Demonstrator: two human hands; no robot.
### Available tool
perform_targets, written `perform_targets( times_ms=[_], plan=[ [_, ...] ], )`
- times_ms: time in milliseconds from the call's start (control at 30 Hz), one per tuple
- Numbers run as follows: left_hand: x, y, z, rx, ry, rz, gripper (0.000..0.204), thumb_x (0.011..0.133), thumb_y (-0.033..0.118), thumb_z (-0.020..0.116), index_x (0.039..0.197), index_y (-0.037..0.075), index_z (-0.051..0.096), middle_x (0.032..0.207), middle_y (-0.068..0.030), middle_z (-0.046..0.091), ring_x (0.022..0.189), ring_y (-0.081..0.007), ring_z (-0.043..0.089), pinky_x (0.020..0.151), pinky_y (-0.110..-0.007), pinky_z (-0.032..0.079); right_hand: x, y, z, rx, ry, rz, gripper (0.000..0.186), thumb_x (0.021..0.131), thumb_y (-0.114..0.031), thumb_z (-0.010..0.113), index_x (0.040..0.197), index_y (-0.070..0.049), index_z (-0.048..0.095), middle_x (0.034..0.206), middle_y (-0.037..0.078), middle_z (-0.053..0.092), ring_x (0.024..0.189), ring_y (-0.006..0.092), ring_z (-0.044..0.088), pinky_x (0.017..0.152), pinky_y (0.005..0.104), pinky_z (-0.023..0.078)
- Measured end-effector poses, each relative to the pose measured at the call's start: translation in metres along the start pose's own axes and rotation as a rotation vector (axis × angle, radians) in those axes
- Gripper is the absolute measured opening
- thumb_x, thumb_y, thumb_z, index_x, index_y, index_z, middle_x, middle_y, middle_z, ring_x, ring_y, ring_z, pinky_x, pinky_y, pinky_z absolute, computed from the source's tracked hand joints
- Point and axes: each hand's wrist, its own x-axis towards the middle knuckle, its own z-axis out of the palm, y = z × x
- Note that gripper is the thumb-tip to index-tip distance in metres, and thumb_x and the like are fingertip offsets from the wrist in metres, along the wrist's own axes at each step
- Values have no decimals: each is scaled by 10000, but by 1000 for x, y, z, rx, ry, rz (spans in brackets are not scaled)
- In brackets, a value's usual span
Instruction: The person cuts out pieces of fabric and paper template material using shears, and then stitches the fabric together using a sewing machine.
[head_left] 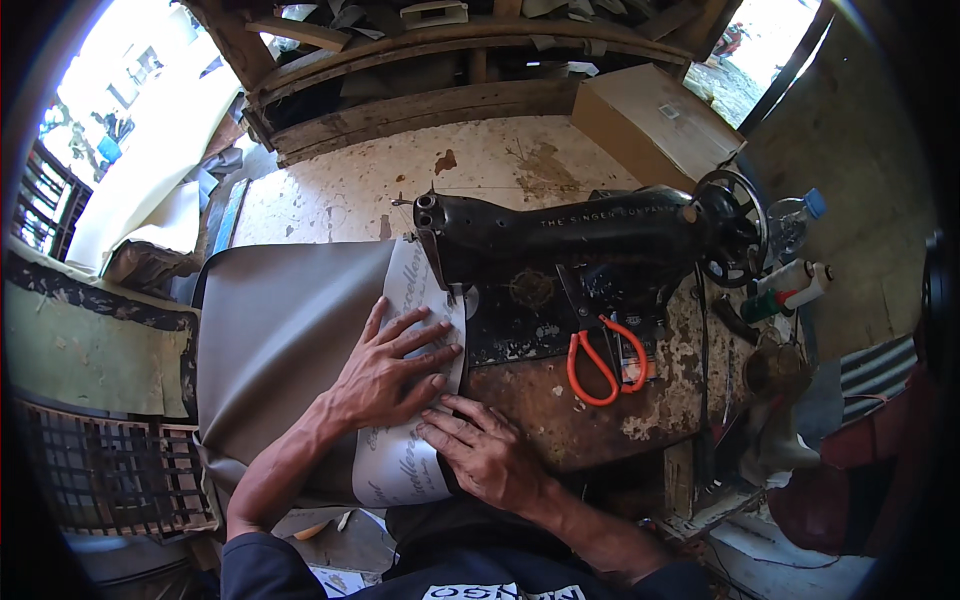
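Note:
A large piece of grey-brown sheet material (290, 320) lies on the table left of a black sewing machine (570, 235). Along its right side runs a pale, printed strip (405, 465), which passes under the needle area. My left hand (395, 365) rests flat on the sheet and strip, fingers spread toward the machine. Close below it, my right hand (485, 450) lies over the strip's right edge with its fingers stretched out. Whether the right fingertips pinch the edge is hard to see. Scissors with orange handles (607, 365) lie on the machine bed to the right.
A cardboard box (650, 120) stands at the back right. Beyond the handwheel (735, 230) are a clear bottle with a blue cap (795, 220) and thread spools (790, 290). Wooden shelving (430, 110) crosses the back. A slatted crate (110, 465) sits at the left.

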Motion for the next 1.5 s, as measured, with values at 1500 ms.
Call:
perform_targets(
  times_ms=[1500],
  plan=[
    [4, -12, -3, 106, -64, 63, 496, 903, 365, 662, 1384, 246, 646, 1489, -95, 542, 1466, -293, 408, 1230, -654, 73, 3, -2, 4, -158, 19, 38, 401, 804, -71, 708, 1205, -75, 716, 1324, 94, 664, 1340, 258, 557, 957, 394, 508]
  ],
)
